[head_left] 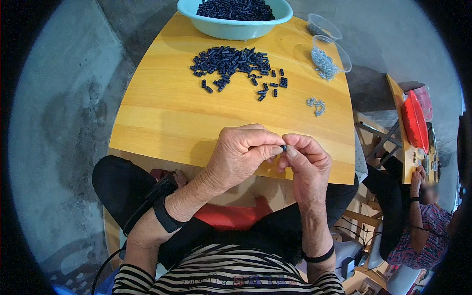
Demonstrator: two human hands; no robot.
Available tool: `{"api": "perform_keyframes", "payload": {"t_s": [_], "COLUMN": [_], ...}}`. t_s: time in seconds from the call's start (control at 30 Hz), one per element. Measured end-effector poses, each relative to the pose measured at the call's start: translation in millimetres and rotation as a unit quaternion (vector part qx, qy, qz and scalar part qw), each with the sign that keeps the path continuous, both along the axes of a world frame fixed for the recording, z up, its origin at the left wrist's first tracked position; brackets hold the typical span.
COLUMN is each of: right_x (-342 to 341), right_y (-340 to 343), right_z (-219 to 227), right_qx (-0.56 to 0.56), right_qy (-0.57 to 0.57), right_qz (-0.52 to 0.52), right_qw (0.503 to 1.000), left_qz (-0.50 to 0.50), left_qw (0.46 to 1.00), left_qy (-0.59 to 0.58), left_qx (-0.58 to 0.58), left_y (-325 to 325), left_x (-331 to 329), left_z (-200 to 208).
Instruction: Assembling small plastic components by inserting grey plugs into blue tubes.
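Note:
My left hand [241, 150] pinches a small black plastic piece [283, 147] between thumb and forefinger, just above the table's near edge. Closed in a pinch, my right hand [309, 162] meets it from the other side; whatever its fingertips hold is too small to make out. Beyond my hands lies a loose pile of black plastic pieces [228, 61], short blocks with holes, several strewn toward its right side. A little group of small silvery screw-like parts [317, 105] rests on the right of the table.
A light blue basin [241, 32] full of black pieces stands at the wooden table's [162, 113] far edge. Two clear tubs [339, 49] sit far right, one tipped with silvery parts spilling out. At right another person [418, 231] works at a table with a red basin [414, 120].

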State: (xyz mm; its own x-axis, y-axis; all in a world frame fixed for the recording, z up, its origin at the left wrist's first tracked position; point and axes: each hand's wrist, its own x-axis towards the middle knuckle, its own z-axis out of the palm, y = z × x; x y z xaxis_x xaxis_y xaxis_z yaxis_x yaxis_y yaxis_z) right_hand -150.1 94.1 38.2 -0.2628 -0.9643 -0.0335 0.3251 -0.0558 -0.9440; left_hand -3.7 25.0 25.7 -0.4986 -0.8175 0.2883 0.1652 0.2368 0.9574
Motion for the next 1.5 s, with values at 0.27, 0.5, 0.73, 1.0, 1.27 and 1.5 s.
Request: {"api": "perform_keyframes", "payload": {"t_s": [0.27,0.5,0.73,1.0,1.27,1.5], "right_x": [-5.1,-7.4,0.2,-3.2,-6.6,-4.7], "right_y": [-0.4,-0.8,-1.5,-1.5,-5.4,-8.8], "right_z": [-1.1,-8.2,-8.5,-8.9,-5.3,-11.7], "right_qx": [0.013,0.049,0.017,0.017,0.061,0.057], "right_qy": [-0.013,-0.060,-0.079,-0.074,0.003,0.004], "right_qz": [0.015,0.034,0.016,0.027,0.022,0.032], "right_qw": [1.000,0.996,0.997,0.997,0.998,0.998], "left_qz": [0.030,0.053,0.037,0.048,0.050,0.063], "left_qw": [0.996,0.992,0.998,0.996,0.996,0.996], "left_qy": [-0.024,-0.028,0.006,0.010,-0.004,-0.024], "left_qx": [-0.076,-0.113,-0.057,-0.073,-0.073,-0.058], "left_y": [3.5,7.0,4.1,2.6,3.1,4.1], "left_x": [-0.7,-3.8,-4.8,-5.3,-7.1,-9.1], "left_z": [1.8,-8.4,-12.3,-15.4,-17.3,-17.9]}}
